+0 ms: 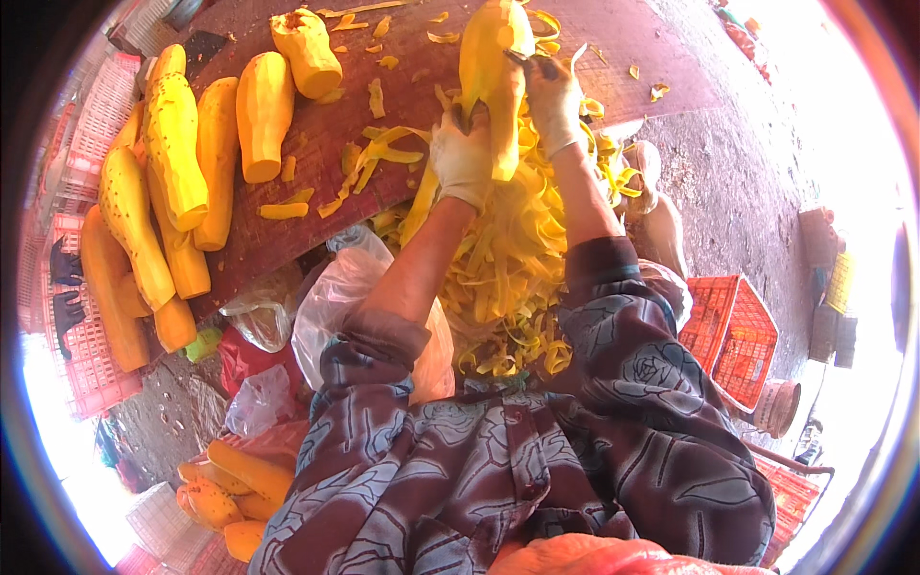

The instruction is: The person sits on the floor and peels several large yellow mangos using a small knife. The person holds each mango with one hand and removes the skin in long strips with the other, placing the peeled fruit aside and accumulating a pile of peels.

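A long yellow-orange squash (496, 54) lies lengthwise before me at the table's near edge. My left hand (460, 159), in a pale glove, is closed around its near part from the left side. On the other side, my right hand (555, 97), also gloved, is shut on a small dark-tipped tool, apparently a peeler (514, 55). Its tip touches the squash; the fingers hide most of it. Beneath both forearms a large heap of yellow peel strips (510, 244) fills the space between table and body.
Several peeled squashes (266, 115) lie on the reddish-brown table (309, 237), leftward of my hands. More squashes (248, 474) sit low at the left. Plastic bags (338, 287) hang by the table edge. An orange crate (729, 338) stands at right, pink crates (93, 309) at left.
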{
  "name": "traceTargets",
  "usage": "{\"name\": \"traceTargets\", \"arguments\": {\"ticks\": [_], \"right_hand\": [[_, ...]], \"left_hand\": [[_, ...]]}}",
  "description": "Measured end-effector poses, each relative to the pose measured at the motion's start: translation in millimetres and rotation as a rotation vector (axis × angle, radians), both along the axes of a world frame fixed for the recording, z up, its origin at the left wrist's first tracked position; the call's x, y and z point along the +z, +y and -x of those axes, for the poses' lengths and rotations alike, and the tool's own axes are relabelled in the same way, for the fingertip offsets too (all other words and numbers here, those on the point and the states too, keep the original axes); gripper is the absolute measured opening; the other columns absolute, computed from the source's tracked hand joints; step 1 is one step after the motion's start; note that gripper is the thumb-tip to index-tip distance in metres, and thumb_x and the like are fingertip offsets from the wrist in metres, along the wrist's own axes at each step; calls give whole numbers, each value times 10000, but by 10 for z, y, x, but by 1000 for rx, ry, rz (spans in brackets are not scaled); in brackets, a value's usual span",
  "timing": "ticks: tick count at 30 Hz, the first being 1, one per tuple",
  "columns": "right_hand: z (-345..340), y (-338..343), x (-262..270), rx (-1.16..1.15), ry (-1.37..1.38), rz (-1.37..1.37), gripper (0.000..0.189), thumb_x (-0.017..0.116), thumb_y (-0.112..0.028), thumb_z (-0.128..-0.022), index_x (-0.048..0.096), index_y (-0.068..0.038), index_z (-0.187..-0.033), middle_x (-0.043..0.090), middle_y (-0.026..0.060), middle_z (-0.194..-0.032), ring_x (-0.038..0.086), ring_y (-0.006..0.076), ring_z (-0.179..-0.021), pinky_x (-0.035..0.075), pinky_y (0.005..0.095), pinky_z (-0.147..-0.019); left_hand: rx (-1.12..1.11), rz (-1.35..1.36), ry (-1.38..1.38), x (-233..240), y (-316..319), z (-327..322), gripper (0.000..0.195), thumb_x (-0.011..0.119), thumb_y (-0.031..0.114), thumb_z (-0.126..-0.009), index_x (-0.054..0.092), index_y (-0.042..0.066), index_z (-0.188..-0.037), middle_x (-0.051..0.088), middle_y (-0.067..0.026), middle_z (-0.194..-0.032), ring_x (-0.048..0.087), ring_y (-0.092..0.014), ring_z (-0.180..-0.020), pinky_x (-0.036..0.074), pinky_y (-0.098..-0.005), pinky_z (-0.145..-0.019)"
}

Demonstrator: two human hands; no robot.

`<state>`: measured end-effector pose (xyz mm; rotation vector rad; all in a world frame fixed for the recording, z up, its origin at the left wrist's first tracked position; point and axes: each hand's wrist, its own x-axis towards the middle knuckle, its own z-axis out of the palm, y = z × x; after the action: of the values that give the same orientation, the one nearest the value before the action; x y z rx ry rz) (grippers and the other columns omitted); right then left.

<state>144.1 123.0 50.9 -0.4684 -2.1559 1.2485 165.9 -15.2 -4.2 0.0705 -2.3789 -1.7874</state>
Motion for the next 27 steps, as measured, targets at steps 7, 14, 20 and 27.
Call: {"name": "traceTargets", "arguments": {"ticks": [7,14,20,27], "right_hand": [[-470,148,-367,111,46,135,247,661,-173,-1034,740,12,-1178,699,19,-853,567,61,-684,484,243,-622],[768,558,-103,6,34,-194,319,634,-334,-1001,748,-92,-1175,757,127,-891,700,246,-734,559,401,-669],[752,448,-120,51,-174,-425,287,563,-333,-1026,707,-98,-1103,732,212,-893,711,424,-828,564,495,-734],[-1054,-380,-353,69,-105,-197,243,604,-222,-1013,696,-46,-1155,698,234,-928,691,379,-796,543,427,-717]], "left_hand": [[-1,40,1,18,-12,-3,609,670,485,-943,666,-16,-1289,679,-280,-1219,616,-454,-1175,480,-508,-1010],[-15,7,18,94,-28,-61,619,629,509,-963,660,-20,-1283,670,-307,-1146,619,-475,-1120,490,-521,-971],[-1,122,12,46,21,-2,512,540,429,-1023,656,8,-1291,669,-313,-1126,632,-490,-1074,504,-540,-941],[42,56,91,-213,93,44,399,539,316,-1045,676,3,-1251,673,-314,-1102,640,-487,-1053,511,-546,-913]]}}
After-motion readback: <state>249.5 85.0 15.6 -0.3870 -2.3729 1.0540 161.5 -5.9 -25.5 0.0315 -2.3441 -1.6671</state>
